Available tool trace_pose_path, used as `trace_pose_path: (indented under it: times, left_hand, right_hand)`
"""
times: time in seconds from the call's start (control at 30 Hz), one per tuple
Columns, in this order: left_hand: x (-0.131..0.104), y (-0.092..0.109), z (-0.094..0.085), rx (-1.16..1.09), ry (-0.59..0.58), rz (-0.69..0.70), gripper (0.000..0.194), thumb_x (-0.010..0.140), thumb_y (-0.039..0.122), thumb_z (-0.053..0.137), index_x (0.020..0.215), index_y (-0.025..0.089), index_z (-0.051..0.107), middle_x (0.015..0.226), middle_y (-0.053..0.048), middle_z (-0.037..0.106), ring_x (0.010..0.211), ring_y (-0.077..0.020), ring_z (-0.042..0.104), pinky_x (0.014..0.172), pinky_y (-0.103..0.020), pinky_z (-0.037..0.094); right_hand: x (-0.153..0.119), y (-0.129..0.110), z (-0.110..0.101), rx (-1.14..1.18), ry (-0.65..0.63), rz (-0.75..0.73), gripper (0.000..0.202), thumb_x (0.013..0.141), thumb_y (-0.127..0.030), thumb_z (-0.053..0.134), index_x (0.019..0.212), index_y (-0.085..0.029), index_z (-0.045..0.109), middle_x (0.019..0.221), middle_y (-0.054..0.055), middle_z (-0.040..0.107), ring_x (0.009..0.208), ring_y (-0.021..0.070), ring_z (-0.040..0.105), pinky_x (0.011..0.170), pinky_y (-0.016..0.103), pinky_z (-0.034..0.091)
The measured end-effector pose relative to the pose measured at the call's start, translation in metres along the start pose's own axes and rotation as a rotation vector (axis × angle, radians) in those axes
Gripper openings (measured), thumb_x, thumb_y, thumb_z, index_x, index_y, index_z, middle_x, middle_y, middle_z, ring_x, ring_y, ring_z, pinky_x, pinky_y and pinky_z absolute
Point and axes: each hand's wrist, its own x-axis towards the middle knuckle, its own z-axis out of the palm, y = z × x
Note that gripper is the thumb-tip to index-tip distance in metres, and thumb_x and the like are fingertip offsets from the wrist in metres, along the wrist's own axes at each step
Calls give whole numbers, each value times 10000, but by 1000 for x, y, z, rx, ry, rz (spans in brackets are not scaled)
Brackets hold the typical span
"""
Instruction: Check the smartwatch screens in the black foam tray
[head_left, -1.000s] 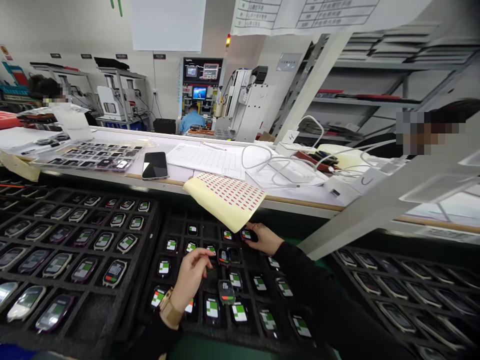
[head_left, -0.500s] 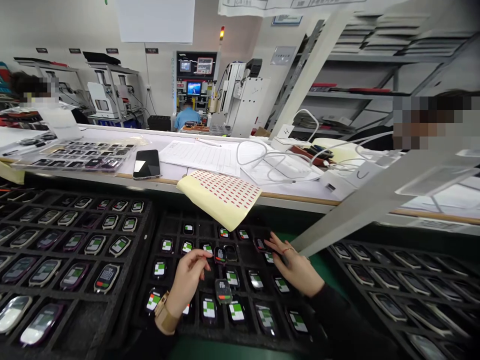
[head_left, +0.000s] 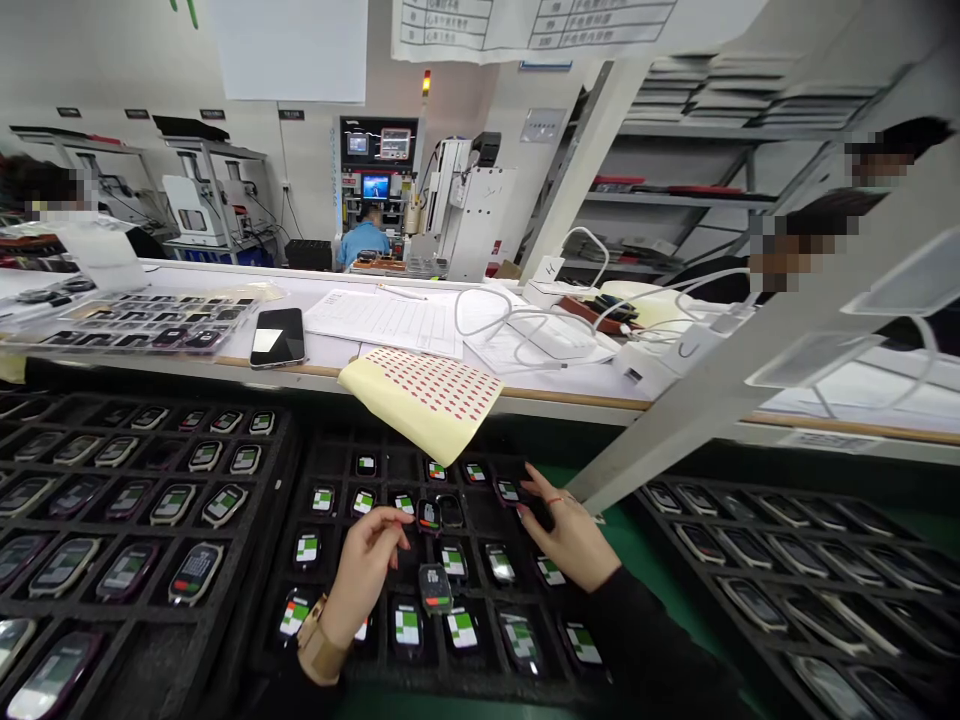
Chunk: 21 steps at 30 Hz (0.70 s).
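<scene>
The person's right hand (head_left: pixel 566 540) has moved from one watch to another within the black foam tray (head_left: pixel 491 515). A second ago its fingers were at the back-row watch (head_left: pixel 474 472) near the yellow sticker sheet (head_left: pixel 420 400); now that watch sits alone, showing green and white blocks. The hand is at the right-hand watch (head_left: pixel 508 490) in its own pocket, a little nearer the person. That screen, which looked dark with some red half a second ago, now also shows green and white. The work therefore appears to have passed along by one pocket.

The right thumb and forefinger stand wide apart at the watch's right edge; whether they touch it cannot be told. The left hand (head_left: pixel 375 560) has hardly shifted over the tray, its thumb and forefinger drawn narrow just beside the dark-screened watch (head_left: pixel 429 515); whether they grip anything cannot be told. Nearer the person, the loose watch (head_left: pixel 435 588) also has a dark screen with a red patch. That pair's screens differ from the green-and-white ones around them.
</scene>
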Motion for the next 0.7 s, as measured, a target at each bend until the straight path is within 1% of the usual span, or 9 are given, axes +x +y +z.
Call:
trace_pose_path:
  times: [0.03, 0.1, 0.17, 0.23, 0.33, 0.4, 0.47, 0.6, 0.7]
  left_hand:
    - [0, 0, 0, 1, 1, 2, 344, 743, 410, 559, 896, 117, 657, 665, -4, 559, 503, -76, 438, 486, -215, 312]
    - [1, -2, 0, 2, 1, 10, 340, 743, 410, 562, 892, 120, 659, 660, -4, 558, 500, -76, 438, 483, -215, 310]
    - [1, -4, -1, 3, 1, 19, 340, 748, 412, 566, 898, 123, 662, 664, -5, 561, 497, -75, 435, 480, -214, 306]
    - [2, -7, -2, 5, 4, 26, 336, 760, 412, 567, 909, 127, 664, 670, -7, 565, 498, -74, 434, 477, -212, 300]
    - [4, -10, -3, 10, 5, 31, 313, 779, 395, 566, 925, 135, 663, 685, -6, 569, 510, -69, 436, 481, -205, 295]
    - [5, -12, -3, 16, 0, 32, 307, 786, 389, 561, 933, 138, 661, 693, -5, 570, 516, -67, 437, 483, -203, 295]
    - [5, -13, -3, 21, -4, 33, 311, 790, 392, 554, 933, 137, 659, 694, -5, 569, 517, -68, 438, 483, -203, 296]
    - [4, -14, -4, 34, -4, 36, 321, 793, 395, 544, 939, 133, 658, 695, -6, 568, 519, -70, 440, 486, -205, 300]
    - [5, -13, -3, 43, -1, 32, 337, 793, 407, 535, 946, 132, 655, 699, -6, 565, 521, -70, 439, 488, -207, 300]
  right_hand:
    - [3, 1, 4, -29, -13, 19, 631, 955, -398, 441, 1501, -117, 292, 1137, 127, 645, 1009, 297, 623, 846, 453, 556]
    - [8, 3, 14, -91, -46, 49, 660, 930, -465, 463, 1436, -46, 397, 1159, 174, 630, 1000, 328, 619, 835, 477, 555]
    - [14, 2, 22, -142, -76, 74, 648, 909, -471, 479, 1361, -7, 492, 1155, 205, 626, 978, 357, 615, 827, 511, 546]
    - [21, 1, 27, -164, -91, 86, 596, 897, -436, 499, 1299, -1, 562, 1120, 211, 641, 968, 367, 614, 837, 525, 535]
    - [30, 1, 30, -169, -121, 96, 511, 871, -367, 530, 1242, -28, 623, 1108, 170, 660, 985, 334, 621, 891, 470, 531]
    - [35, 3, 29, -164, -128, 113, 492, 851, -356, 553, 1220, -42, 643, 1114, 149, 665, 1001, 315, 624, 916, 432, 529]
    - [40, 9, 27, -161, -117, 145, 495, 848, -363, 559, 1209, -37, 649, 1111, 154, 666, 1009, 317, 627, 927, 430, 526]
    - [49, 22, 23, -152, -78, 225, 510, 853, -357, 542, 1194, 10, 640, 1063, 207, 668, 983, 352, 639, 902, 468, 532]
    - [52, 28, 20, -134, -44, 276, 592, 858, -377, 526, 1259, 55, 578, 1047, 242, 659, 962, 393, 634, 842, 507, 540]
